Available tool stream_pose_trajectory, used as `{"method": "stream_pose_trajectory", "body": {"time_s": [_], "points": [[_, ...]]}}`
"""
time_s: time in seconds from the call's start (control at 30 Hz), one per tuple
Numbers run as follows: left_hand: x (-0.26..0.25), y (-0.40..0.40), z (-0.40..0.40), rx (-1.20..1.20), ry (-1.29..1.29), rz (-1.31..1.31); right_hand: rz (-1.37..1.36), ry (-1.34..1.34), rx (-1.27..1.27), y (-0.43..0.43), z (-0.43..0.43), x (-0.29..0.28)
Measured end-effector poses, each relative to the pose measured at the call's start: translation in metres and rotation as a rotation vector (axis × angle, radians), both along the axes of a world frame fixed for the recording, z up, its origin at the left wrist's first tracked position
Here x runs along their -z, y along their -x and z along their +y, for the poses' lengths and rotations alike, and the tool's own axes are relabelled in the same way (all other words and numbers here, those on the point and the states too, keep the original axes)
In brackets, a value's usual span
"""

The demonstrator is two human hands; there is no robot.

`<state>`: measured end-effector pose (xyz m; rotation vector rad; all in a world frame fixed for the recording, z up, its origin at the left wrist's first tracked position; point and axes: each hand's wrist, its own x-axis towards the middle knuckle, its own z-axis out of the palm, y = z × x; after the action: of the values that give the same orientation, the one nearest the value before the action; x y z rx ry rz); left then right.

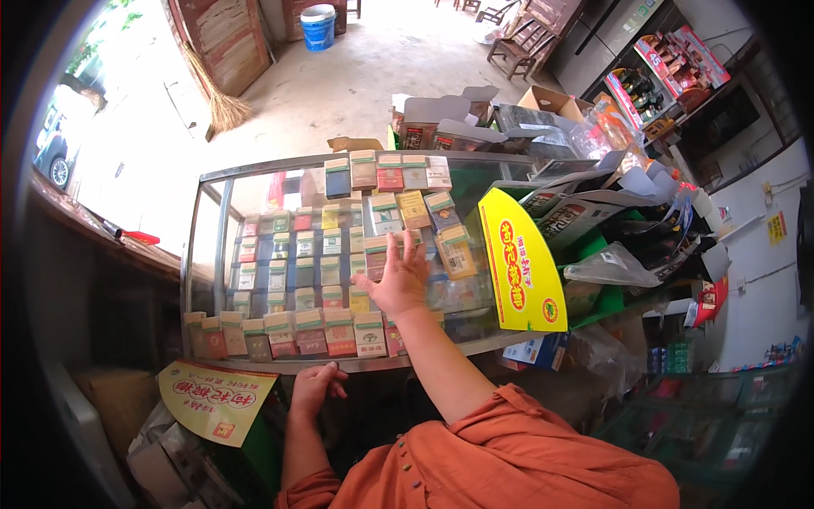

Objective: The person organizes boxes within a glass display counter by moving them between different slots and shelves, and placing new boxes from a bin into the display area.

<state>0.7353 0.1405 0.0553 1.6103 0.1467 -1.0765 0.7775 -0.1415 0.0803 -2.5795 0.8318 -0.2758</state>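
A glass display case (480,347) with a metal frame stands before me, with rows of cigarette packs inside and more packs on its glass top. My right hand (400,277) reaches over the top, fingers spread, at a dark red cigarette pack (376,250); whether it grips the pack cannot be told. Right of it lie a tilted yellow-brown pack (456,254) and a yellow pack (414,210). A row of packs (340,334) lines the near edge, another (389,173) the far edge. My left hand (318,387) rests loosely curled by the near metal edge, holding no visible thing.
A yellow display sign (523,261) and opened cartons (582,207) crowd the case's right end. Another sign (216,397) stands at the lower left. Beyond the case are a straw broom (219,105), a blue bucket (318,32) and a wooden chair (518,51).
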Motion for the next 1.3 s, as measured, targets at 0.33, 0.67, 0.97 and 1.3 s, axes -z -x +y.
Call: {"method": "stream_pose_trajectory", "body": {"time_s": [0.33, 0.67, 0.97, 1.3], "points": [[0.001, 0.002, 0.001, -0.013, 0.003, -0.001, -0.255, 0.173, 0.079, 0.076, -0.110, 0.007], [0.000, 0.002, 0.003, -0.038, -0.010, 0.001, -0.175, 0.093, -0.012, 0.071, -0.128, 0.014], [0.000, 0.002, 0.001, -0.027, -0.022, 0.002, -0.154, 0.031, -0.028, 0.097, -0.123, 0.008], [0.001, 0.003, 0.002, -0.054, -0.018, -0.007, -0.298, 0.058, -0.016, 0.080, -0.129, 0.013]]}}
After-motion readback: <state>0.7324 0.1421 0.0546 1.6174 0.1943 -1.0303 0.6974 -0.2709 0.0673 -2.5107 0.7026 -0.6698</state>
